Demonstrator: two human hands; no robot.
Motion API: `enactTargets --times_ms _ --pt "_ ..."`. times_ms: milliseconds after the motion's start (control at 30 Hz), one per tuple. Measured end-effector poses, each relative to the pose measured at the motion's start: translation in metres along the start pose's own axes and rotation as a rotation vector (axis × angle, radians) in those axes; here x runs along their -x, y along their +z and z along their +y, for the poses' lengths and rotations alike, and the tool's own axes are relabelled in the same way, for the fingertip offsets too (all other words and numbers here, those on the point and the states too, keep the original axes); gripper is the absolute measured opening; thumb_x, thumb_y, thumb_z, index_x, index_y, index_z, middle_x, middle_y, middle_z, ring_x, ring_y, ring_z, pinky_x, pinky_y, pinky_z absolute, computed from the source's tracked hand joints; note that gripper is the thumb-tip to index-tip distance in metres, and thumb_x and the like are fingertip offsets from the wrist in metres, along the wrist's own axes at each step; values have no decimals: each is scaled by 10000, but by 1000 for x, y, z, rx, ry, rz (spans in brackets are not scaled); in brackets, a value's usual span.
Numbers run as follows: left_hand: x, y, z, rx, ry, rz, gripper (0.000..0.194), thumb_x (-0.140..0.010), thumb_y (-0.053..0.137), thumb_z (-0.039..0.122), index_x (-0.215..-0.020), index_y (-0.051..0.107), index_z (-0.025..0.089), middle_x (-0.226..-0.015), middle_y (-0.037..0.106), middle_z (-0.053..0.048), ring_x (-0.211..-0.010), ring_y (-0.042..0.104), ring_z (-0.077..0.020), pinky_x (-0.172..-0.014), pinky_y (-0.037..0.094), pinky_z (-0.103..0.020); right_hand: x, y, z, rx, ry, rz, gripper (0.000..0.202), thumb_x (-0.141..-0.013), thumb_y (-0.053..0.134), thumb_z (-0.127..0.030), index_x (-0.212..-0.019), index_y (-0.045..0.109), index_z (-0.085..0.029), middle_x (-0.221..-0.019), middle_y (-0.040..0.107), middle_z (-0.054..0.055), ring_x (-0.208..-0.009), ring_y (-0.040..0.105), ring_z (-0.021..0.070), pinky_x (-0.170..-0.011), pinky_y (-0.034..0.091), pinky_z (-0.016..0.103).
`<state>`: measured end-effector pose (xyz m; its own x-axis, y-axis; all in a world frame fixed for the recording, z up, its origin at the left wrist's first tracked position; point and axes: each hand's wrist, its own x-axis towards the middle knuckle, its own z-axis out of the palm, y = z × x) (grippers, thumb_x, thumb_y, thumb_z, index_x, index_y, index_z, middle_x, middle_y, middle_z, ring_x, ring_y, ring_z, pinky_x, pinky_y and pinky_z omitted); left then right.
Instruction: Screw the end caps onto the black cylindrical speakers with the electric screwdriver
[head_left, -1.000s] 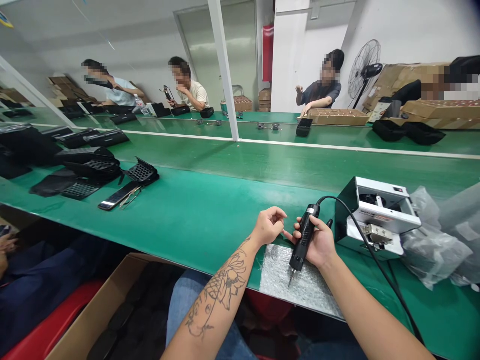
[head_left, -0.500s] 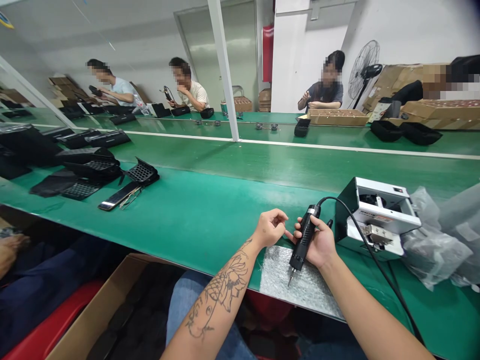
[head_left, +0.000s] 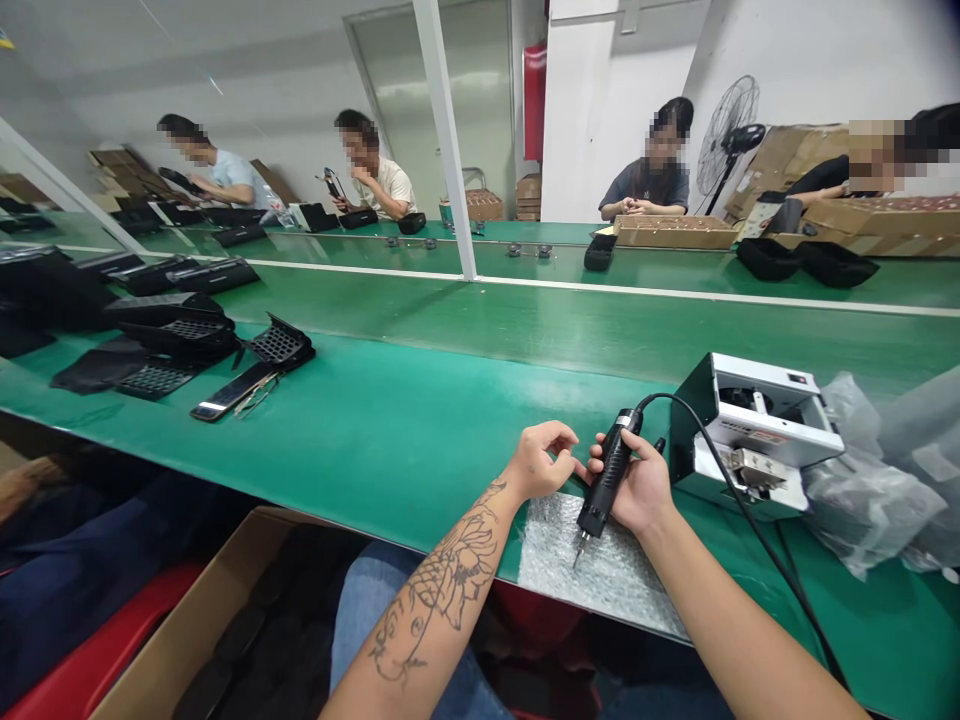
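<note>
My right hand (head_left: 643, 490) is wrapped around a black electric screwdriver (head_left: 606, 485). Its bit points down over a sheet of bubble wrap (head_left: 551, 560) at the table edge, and a black cable loops from its top end. Just left of the tool is my left hand (head_left: 541, 460), fingers curled inward and close to the fingertips of my right hand. Whatever those curled fingers may hold is hidden. A white-and-black screw feeder machine (head_left: 757, 430) stands right of my right hand.
Clear plastic bags (head_left: 870, 500) lie beside the machine. On the left of the green table (head_left: 405, 420) are black cases (head_left: 180, 330) and a phone (head_left: 232, 392). A cardboard box (head_left: 187, 610) sits below the edge. Several people work across the table; another person's arm shows at left.
My left hand's thumb and index finger have parted slightly. My right hand keeps the screwdriver almost in place. Across the table, one person's hands have come together lower down.
</note>
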<state>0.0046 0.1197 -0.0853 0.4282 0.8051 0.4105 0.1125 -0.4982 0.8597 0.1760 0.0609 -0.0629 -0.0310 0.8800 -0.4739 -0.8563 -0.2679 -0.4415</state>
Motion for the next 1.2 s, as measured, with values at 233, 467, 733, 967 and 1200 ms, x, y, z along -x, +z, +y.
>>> enactTargets --times_ms 233,467,733,967,1200 --pt "1 0 0 -23 39 1 221 -708 589 102 -894 693 160 -803 678 -29 -684 606 -134 -680 529 -251 -1 -1 0 -3 2 8 198 -892 576 -356 -913 655 -175 -711 651 57 -571 588 180 -711 649 478" --pt "0 0 -3 -9 39 -2 238 -683 585 106 -889 696 150 -783 677 -16 -656 596 -123 -644 515 -237 -1 -2 0 2 1 14 203 -899 569 -350 -924 655 -168 -712 655 55 -572 590 182 -734 648 498" --pt "-2 1 -7 25 -14 -11 219 -708 588 107 -900 686 148 -768 676 -15 -658 613 -125 -623 502 -227 -1 -2 0 4 -12 13 212 -895 575 -343 -919 659 -150 -714 650 66 -565 594 184 -745 645 494" --pt "-1 3 -6 67 -50 -32 220 -716 577 108 -909 675 143 -747 672 -14 -633 622 -123 -588 496 -216 -1 -3 1 15 -8 23 216 -896 571 -341 -923 656 -144 -717 655 72 -560 600 191 -715 646 491" --pt "-2 3 -6 89 -53 28 214 -712 574 118 -905 662 143 -730 655 -12 -613 616 -123 -582 503 -225 -1 -2 1 3 -10 11 200 -896 574 -343 -930 651 -161 -721 652 59 -560 589 181 -732 647 499"
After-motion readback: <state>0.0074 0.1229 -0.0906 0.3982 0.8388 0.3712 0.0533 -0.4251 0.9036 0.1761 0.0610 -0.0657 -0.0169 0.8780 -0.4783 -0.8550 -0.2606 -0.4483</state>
